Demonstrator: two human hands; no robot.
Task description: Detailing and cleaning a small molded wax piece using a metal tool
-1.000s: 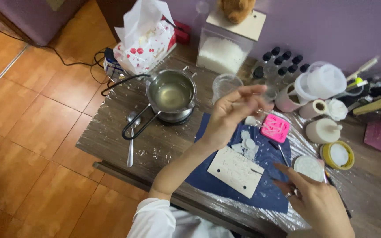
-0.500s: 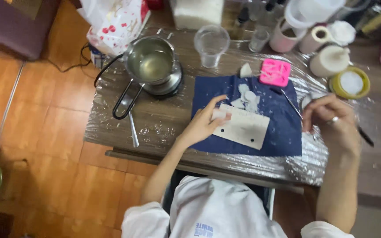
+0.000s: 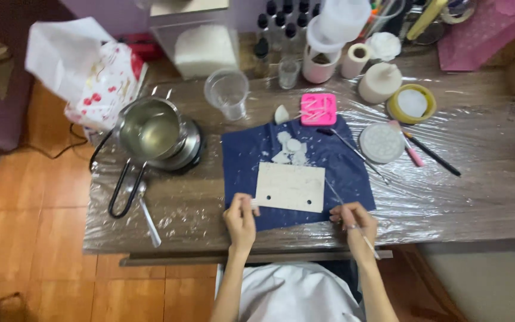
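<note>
Head view, from the near edge outward: the left hand is set at about 7 o'clock of the blue cloth, its fingers pinched shut on a small pale piece beside the lower left corner of the white slab. The right hand is placed at about 5 o'clock of the cloth, fingers closed around a thin white stick that points back toward the body. The slab lies flat on the cloth, between the two hands and just beyond them, with two small dark holes seen near its lower edge.

Past the slab, white flakes are scattered at 12 o'clock on the cloth, and a pink mould sits at its far edge. At 9 o'clock a metal pot holding clear liquid rests on a small burner, its long handle reaching toward the near edge of the tabletop, which is covered in plastic film. A clear cup stands beyond.

As a judgement: the slab could be cracked or slid if it is pressed unevenly from one corner, and the loose film could be dragged by a wrist. The pot handle, being close to the left forearm, could be knocked and the liquid spilled.
</note>
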